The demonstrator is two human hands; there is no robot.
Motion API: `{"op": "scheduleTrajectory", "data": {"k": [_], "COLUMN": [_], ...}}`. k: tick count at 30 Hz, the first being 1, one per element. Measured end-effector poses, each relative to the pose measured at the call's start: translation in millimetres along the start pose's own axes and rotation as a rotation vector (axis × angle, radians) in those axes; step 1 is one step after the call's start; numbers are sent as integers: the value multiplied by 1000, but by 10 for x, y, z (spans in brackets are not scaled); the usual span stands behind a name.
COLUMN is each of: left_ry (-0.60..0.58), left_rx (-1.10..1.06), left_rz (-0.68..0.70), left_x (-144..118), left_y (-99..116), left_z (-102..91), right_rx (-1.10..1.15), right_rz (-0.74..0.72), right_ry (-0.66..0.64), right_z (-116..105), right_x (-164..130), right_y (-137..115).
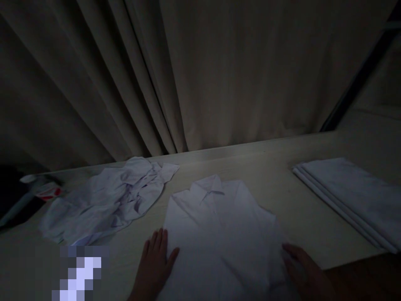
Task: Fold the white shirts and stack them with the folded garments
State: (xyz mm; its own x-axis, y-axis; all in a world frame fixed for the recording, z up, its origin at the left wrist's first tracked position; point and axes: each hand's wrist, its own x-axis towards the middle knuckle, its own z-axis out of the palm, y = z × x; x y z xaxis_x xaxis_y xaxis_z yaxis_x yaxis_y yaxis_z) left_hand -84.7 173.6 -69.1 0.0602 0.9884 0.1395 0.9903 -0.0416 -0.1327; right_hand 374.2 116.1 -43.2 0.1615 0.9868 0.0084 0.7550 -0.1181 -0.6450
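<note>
Through the head camera I had a smooth white cloth shirt with a pointed collar [203, 234] laid out in front of me, between the two hands and near the bottom of the view. Its long axis ran away from the wearer — the collar end pointed toward the back of the table, while the lower part went out of frame. That lie was what I judged to matter most: the shirt's two long edges faced one hand each, and neither hand was near the collar.

The bare left hand [156, 259] was the one further onto the cloth, flat and unclenched, fingers spread over the left edge with the thumb on the shirt body. The bare right hand [302, 267] was at the opposite edge, fingers loosely bent against the outer cloth; I could not tell in that dim light whether it pinched any of it.

Beyond the left hand I saw a crumpled white cloth heap [106, 200], apart from the shirt, and well to the right a flat, neatly folded white cloth stack [354, 184]. All lay on a pale, flat-topped table [266, 167] — behind it hung a heavy brown-grey fabric curtain [244, 75]
</note>
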Motion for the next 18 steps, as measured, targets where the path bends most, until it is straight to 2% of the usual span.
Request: {"op": "scheduleTrajectory", "data": {"k": [3, 6, 9, 14, 18], "left_ry": [-1, -29, -61, -85, 28], "left_rx": [23, 31, 57, 98, 72], "left_rz": [-11, -20, -48, -77, -82], "left_x": [5, 3, -11, -33, 54], "left_y": [25, 20, -2, 22, 86], "left_z": [-22, -34, -61, -141, -177], "right_rx": [-116, -277, -407, -488, -490], "right_rz": [-306, -495, -520, -472, -469], "right_ry": [178, 204, 180, 198, 223], "right_z": [165, 356, 531, 676, 627], "right_x": [532, 876, 1002, 969, 987], "right_y": [-157, -197, -68, 170, 140]}}
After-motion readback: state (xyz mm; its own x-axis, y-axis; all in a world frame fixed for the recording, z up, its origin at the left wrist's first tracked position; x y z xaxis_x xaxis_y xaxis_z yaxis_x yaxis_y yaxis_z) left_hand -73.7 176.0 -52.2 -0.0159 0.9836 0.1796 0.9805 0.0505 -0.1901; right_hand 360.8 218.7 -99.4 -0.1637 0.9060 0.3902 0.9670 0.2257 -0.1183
